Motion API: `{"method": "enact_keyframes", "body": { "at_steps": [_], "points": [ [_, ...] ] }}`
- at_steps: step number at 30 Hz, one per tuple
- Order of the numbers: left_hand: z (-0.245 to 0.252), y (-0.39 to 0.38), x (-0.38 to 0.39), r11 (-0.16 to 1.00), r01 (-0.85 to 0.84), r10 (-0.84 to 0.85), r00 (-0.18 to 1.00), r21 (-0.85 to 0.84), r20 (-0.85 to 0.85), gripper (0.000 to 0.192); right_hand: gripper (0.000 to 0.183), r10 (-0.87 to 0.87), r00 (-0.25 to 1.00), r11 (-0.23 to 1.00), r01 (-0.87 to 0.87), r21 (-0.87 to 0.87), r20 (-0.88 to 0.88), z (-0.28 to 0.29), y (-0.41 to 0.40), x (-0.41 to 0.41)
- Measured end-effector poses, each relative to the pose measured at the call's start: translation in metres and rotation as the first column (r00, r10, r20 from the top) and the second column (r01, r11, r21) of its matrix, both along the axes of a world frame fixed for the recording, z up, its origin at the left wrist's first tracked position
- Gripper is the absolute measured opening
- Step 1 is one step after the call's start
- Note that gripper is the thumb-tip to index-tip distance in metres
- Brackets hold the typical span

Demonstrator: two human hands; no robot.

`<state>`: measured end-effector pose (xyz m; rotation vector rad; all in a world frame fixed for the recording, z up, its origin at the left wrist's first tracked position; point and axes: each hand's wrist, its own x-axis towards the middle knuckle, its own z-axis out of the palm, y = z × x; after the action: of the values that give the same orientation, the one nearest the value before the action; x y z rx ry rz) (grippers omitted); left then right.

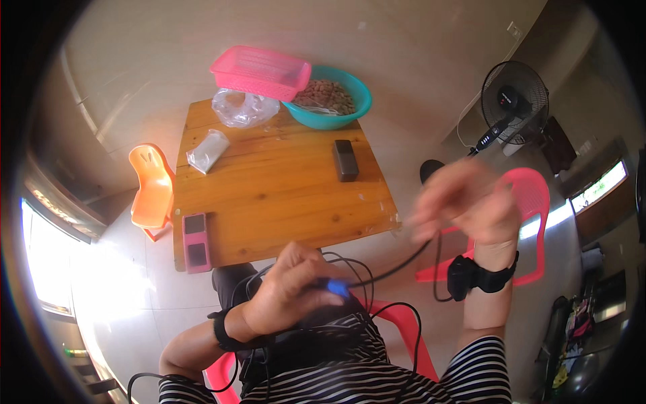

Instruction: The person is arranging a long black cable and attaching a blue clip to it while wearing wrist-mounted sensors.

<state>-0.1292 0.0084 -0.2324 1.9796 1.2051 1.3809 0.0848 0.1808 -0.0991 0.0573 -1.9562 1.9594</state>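
Note:
My left hand (298,283) is closed around a black cable with a blue piece (337,288) on it, over my lap. Off to the right, my right hand (464,204) is raised and blurred; the black cable (404,263) runs up to it, but the blur hides whether its fingers grip it. Loops of cable hang about my left hand and lap. A black device is strapped to my right wrist and a black band to my left.
On the wooden table (282,202) are a pink device (196,243), a black box (345,160), plastic bags and a teal basin (361,101) under a pink basket (257,70). An orange chair (153,189) stands left; a fan (515,103) and a pink chair (537,194) stand right.

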Motion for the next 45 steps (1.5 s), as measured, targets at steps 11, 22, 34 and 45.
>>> {"method": "enact_keyframes", "body": {
  "at_steps": [11, 22, 34, 45],
  "points": [
    [0.021, -0.027, -0.023, 0.818, 0.421, -0.049, 0.73, -0.392, 0.681, 0.032, 0.022, 0.135, 0.866, 0.985, -0.065, 0.159, -0.481, 0.004, -0.031, 0.052],
    [0.045, -0.04, 0.0, 0.881, 0.422, -0.346, 0.883, -0.215, 0.318, 0.038, 0.02, 0.783, 0.615, 0.577, -0.662, 0.478, -0.095, -0.011, -0.117, 0.005],
    [0.035, -0.034, 0.003, 0.825, 0.413, -0.3, 0.899, -0.387, 0.319, 0.027, 0.017, 0.85, 0.527, 0.497, -0.806, 0.323, 0.008, -0.011, -0.104, 0.009],
    [0.029, -0.025, 0.004, 0.812, 0.401, -0.163, 0.853, -0.423, 0.495, 0.027, 0.029, -0.649, 0.761, 0.245, 0.194, 0.95, 0.012, -0.017, -0.116, 0.006]
  ]
}}
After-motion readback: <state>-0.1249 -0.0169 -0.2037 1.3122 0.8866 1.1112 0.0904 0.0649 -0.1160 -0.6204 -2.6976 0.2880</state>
